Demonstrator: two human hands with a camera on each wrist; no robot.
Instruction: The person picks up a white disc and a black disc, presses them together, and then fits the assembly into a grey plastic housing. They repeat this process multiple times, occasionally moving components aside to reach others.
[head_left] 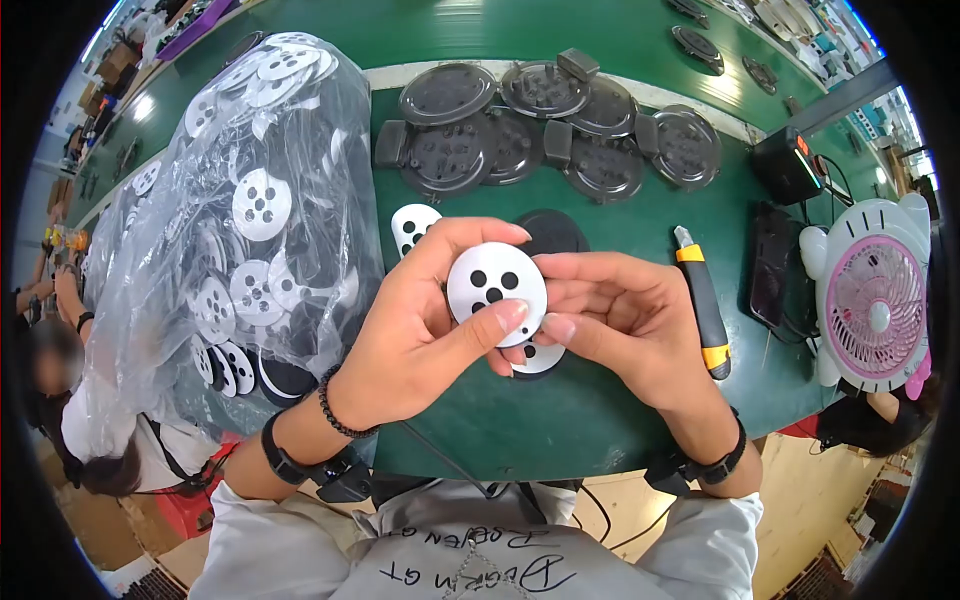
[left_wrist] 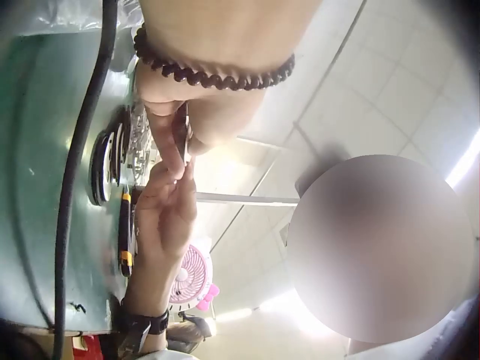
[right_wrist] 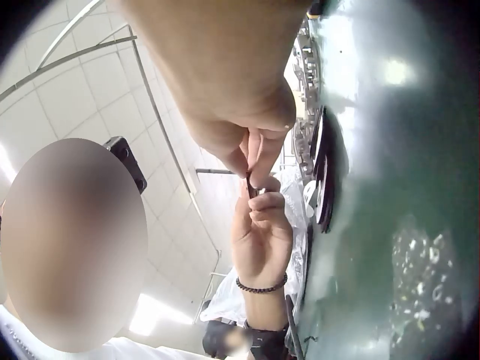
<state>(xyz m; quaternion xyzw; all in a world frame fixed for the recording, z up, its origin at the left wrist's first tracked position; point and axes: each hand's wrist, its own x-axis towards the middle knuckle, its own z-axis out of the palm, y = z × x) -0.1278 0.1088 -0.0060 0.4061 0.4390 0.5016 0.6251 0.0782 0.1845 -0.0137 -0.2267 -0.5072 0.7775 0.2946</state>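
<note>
In the head view my left hand (head_left: 395, 345) holds a round white disc (head_left: 531, 288) with several black round spots, its thumb pressing on the face. At the disc's right edge, the thumb and forefinger of my right hand (head_left: 635, 305) pinch the rim. Seen edge-on in the right wrist view, the disc (right_wrist: 250, 184) is a thin dark sliver between both hands' fingertips. Below the hands lies another white spotted disc (head_left: 541, 360), partly covered by fingers. Behind them are a black disc (head_left: 553, 230) and a white spotted piece (head_left: 411, 226) on the green table.
A clear plastic bag (head_left: 330, 190) full of white spotted discs stands at the left. Several dark translucent round covers (head_left: 448, 95) lie along the back. To the right are a yellow-and-black utility knife (head_left: 704, 300), a phone (head_left: 769, 265) and a pink-and-white fan (head_left: 875, 300).
</note>
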